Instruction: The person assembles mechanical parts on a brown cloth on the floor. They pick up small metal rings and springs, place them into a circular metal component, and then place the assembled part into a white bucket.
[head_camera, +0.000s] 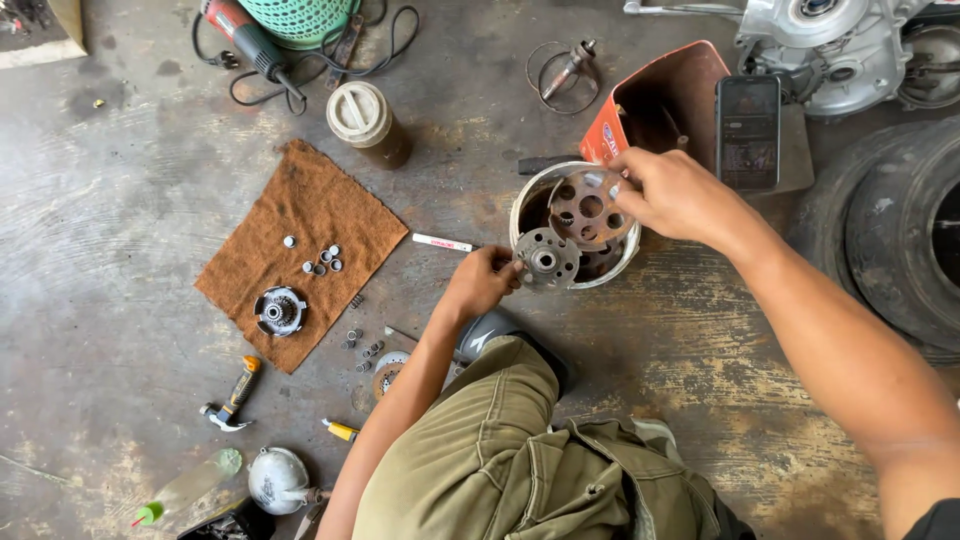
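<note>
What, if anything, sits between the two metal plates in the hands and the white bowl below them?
Nothing visible does. The left hand holds the grey hub plate and the right hand the holed disc, both directly over the white bowl.

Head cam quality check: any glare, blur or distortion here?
Head view: soft daylight, faint shadows; floor sheen at left, no harsh glare; the hands, left and right, and the discs they hold are sharp; mild wide-angle bend at the tyre.

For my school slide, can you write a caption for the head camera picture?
Left hand and right hand each hold a holed metal disc over a round metal drum.
</note>
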